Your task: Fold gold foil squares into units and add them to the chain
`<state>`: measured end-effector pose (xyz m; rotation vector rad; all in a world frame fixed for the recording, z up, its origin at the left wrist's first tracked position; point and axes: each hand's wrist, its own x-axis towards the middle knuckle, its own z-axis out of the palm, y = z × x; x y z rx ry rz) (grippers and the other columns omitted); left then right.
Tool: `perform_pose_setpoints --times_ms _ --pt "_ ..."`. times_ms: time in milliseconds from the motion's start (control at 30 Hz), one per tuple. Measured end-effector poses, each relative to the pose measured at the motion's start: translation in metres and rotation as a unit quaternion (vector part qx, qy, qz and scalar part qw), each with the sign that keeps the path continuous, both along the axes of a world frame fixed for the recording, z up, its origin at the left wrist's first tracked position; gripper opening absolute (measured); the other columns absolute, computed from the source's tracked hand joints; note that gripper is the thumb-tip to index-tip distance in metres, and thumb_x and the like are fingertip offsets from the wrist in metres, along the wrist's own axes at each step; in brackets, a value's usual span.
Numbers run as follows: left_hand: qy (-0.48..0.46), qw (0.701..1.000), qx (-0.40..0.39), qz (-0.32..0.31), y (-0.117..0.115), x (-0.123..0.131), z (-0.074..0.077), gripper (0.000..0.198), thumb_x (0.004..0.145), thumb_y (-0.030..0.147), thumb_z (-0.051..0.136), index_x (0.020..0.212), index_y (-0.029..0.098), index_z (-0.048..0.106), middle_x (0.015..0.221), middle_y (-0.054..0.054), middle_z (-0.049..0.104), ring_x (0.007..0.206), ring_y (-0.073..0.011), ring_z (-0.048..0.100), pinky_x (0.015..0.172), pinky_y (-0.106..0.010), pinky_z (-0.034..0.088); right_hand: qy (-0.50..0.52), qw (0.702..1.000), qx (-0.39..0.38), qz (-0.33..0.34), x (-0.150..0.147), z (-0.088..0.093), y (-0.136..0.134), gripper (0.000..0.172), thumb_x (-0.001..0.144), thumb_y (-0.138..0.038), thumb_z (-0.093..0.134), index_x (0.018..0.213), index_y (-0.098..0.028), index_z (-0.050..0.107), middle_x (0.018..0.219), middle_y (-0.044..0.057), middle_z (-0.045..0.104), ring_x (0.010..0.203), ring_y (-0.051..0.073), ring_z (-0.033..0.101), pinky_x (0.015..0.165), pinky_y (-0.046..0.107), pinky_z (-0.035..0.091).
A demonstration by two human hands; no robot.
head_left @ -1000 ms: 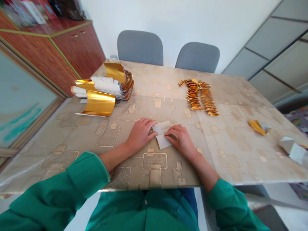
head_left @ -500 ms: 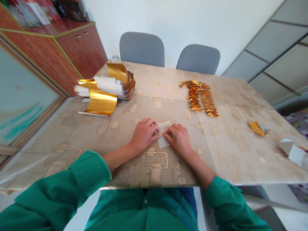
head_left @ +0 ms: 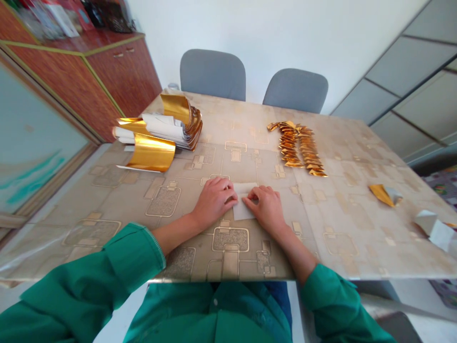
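Observation:
A folded sheet of white-backed paper [head_left: 243,207] lies flat on the table between my hands. My left hand [head_left: 214,202] presses its fingertips against the sheet's left side, and my right hand [head_left: 267,208] rests its fingers on the right part, hiding some of the sheet. Farther left stands a curled stack of gold foil sheets [head_left: 152,152] with white backs. Beyond my right hand, small folded gold pieces [head_left: 300,147] lie overlapped in a double row. A gold and silver folded piece [head_left: 385,195] and a white folded piece [head_left: 432,231] sit near the right edge.
The table [head_left: 321,257] has a glossy beige patterned cover. Two grey chairs [head_left: 213,75] stand at its far side. A reddish-brown wooden cabinet [head_left: 123,76] with items on top stands at the far left. My green sleeves cover the near foreground.
The white sheet has gone from a slanted, loosely flapped shape to a flatter, squarer fold between my hands. The whole view has shifted slightly.

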<state>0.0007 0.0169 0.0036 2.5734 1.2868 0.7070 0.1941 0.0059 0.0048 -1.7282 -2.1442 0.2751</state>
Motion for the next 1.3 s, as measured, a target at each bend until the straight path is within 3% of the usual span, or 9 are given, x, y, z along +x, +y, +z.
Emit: perform_pose_setpoints --times_ms 100,233,333,467,567,767,1000,1200,1300 --pt "-0.014 1.000 -0.017 0.006 0.002 0.000 -0.001 0.007 0.087 0.026 0.072 0.083 0.020 0.071 0.098 -0.004 0.064 0.097 -0.0228 0.055 0.088 -0.039 0.039 0.015 1.000 0.012 -0.013 0.009 -0.002 0.004 0.009 0.086 -0.028 0.066 0.093 -0.022 0.067 0.090 0.004 0.068 0.089 0.023 0.057 0.077 0.034 0.037" --pt "-0.014 1.000 -0.014 0.006 0.003 0.001 -0.001 0.008 0.085 0.024 0.074 0.080 0.019 0.070 0.103 -0.004 0.064 0.102 -0.0242 0.055 0.090 -0.041 0.040 0.003 0.999 0.028 0.030 0.022 -0.002 0.017 0.041 0.083 -0.026 0.067 0.123 -0.024 0.060 0.125 0.009 0.062 0.110 0.029 0.053 0.086 0.040 0.039" --pt "-0.012 1.000 -0.004 0.013 0.004 0.000 -0.003 0.011 0.084 0.025 0.075 0.092 0.020 0.070 0.109 -0.006 0.065 0.106 -0.0255 0.056 0.093 -0.042 0.041 -0.007 0.996 0.001 0.088 0.026 -0.001 0.029 0.051 0.082 -0.024 0.067 0.132 -0.023 0.056 0.129 0.010 0.060 0.113 0.029 0.051 0.091 0.043 0.038" --pt "-0.011 0.999 0.003 0.037 0.006 -0.001 -0.008 0.045 0.083 0.030 0.075 0.123 0.018 0.061 0.126 -0.010 0.062 0.116 -0.0286 0.053 0.101 -0.045 0.040 -0.025 0.993 -0.027 0.114 0.024 0.005 0.037 0.045 0.080 -0.022 0.067 0.124 -0.024 0.063 0.108 0.007 0.064 0.103 0.027 0.052 0.090 0.042 0.037" --pt "-0.006 1.000 0.007 0.022 0.007 0.000 -0.010 0.050 0.084 0.029 0.073 0.130 0.017 0.056 0.132 -0.011 0.060 0.120 -0.0293 0.050 0.106 -0.047 0.036 -0.012 0.992 -0.033 0.117 0.020 0.009 0.035 0.030 0.079 -0.020 0.066 0.109 -0.025 0.069 0.100 0.006 0.062 0.099 0.026 0.051 0.088 0.040 0.036" --pt "-0.019 1.000 0.004 -0.014 0.008 0.003 -0.008 0.047 0.086 0.023 0.068 0.130 0.016 0.053 0.121 -0.009 0.063 0.112 -0.0262 0.052 0.102 -0.043 0.039 0.038 0.993 -0.008 0.111 0.020 0.007 0.037 0.017 0.077 -0.016 0.064 0.093 -0.023 0.064 0.100 0.004 0.062 0.098 0.024 0.051 0.087 0.037 0.035" --pt "-0.021 1.000 -0.003 -0.004 0.007 0.005 -0.005 0.041 0.088 0.020 0.065 0.126 0.016 0.052 0.108 -0.007 0.062 0.103 -0.0249 0.053 0.092 -0.039 0.044 0.016 0.993 0.002 0.118 0.026 0.005 0.038 0.007 0.083 -0.017 0.065 0.087 -0.023 0.067 0.089 0.003 0.066 0.092 0.022 0.054 0.084 0.035 0.035" --pt "-0.005 0.999 0.005 -0.041 0.007 0.003 -0.007 0.007 0.091 0.021 0.064 0.097 0.017 0.065 0.095 -0.005 0.061 0.095 -0.0228 0.054 0.084 -0.035 0.044 -0.042 0.985 0.049 0.160 0.031 0.013 0.030 0.010 0.087 -0.020 0.066 0.085 -0.028 0.072 0.089 0.002 0.066 0.092 0.020 0.052 0.088 0.037 0.031" --pt "-0.003 0.997 0.005 -0.072 0.008 0.004 -0.009 0.005 0.093 0.020 0.062 0.094 0.017 0.066 0.096 -0.005 0.064 0.094 -0.0208 0.055 0.086 -0.034 0.043 -0.051 0.981 0.043 0.185 0.035 0.016 0.025 0.018 0.088 -0.016 0.063 0.091 -0.030 0.074 0.090 0.002 0.067 0.092 0.020 0.051 0.089 0.037 0.030"
